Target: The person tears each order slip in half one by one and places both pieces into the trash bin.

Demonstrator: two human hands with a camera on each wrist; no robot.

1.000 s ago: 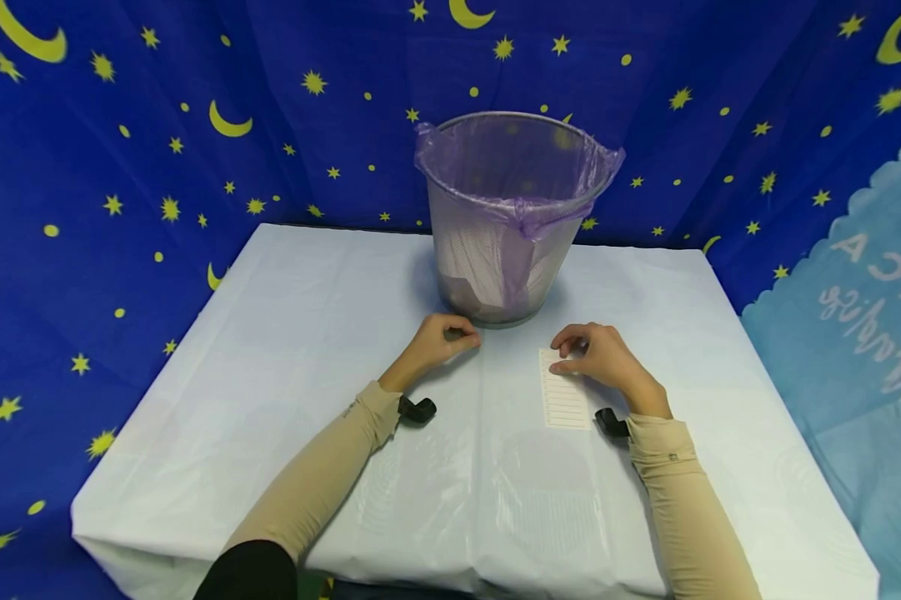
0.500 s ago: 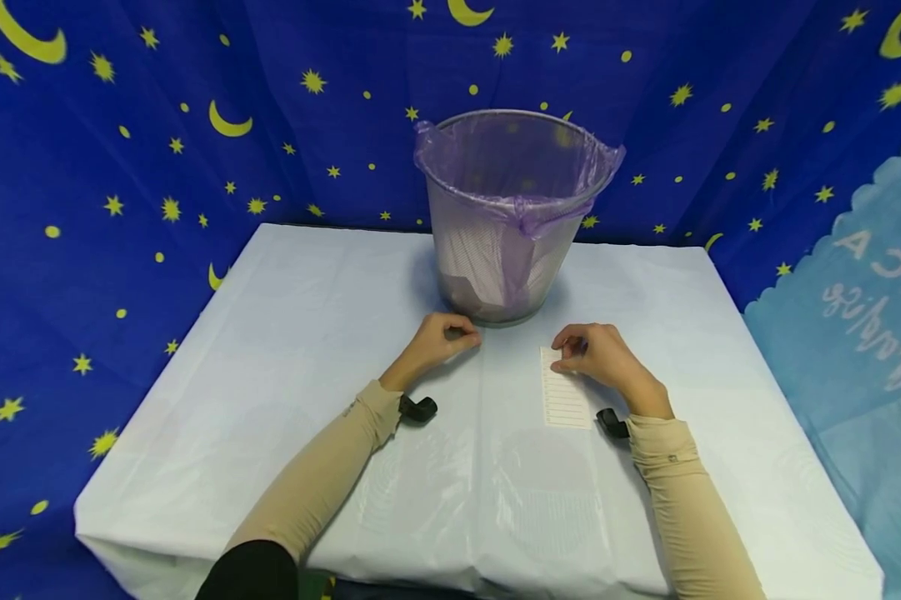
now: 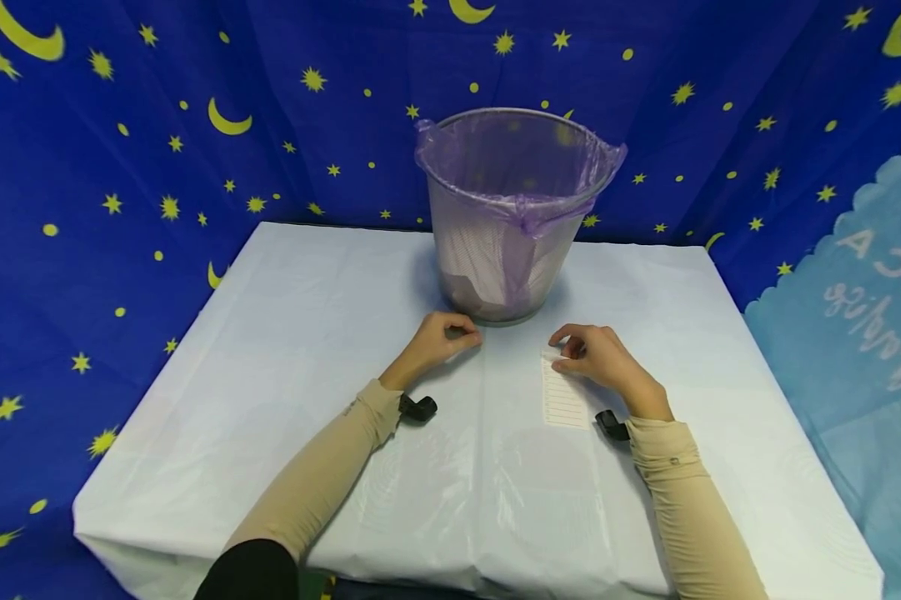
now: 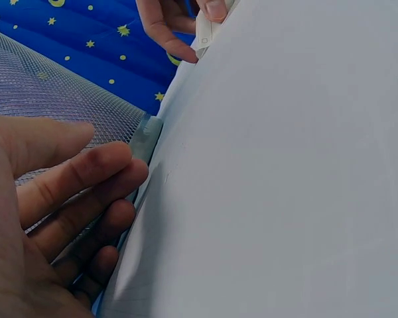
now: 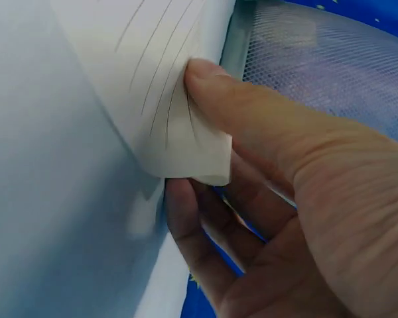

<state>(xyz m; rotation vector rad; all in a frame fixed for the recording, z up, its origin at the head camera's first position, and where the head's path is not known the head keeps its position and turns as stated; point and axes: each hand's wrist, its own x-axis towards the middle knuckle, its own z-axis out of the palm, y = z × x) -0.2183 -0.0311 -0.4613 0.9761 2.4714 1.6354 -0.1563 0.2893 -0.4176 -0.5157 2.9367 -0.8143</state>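
A narrow slip of lined paper (image 3: 566, 404) lies on the white tabletop. My right hand (image 3: 596, 358) has its far end between thumb and fingers, the thumb on the ruled face. Seen from the right wrist, that end of the lined paper (image 5: 179, 132) bends up, with the fingertips at its edge. My left hand (image 3: 442, 340) rests by the foot of the mesh wastebasket (image 3: 495, 258), its fingers loosely curled around nothing. The left wrist view shows this left hand (image 4: 66, 199) beside the basket's mesh wall and bottom rim.
A thin purple bag (image 3: 536, 215) lines the wastebasket and folds over its rim. The white table covering (image 3: 330, 283) reaches back to a blue star-and-moon curtain (image 3: 217, 75). At the right hangs a light blue cloth (image 3: 870, 333) with lettering.
The far end of the lined paper has lifted and bent under my right fingers, which have shifted slightly. My left hand and the wastebasket have stayed in place.
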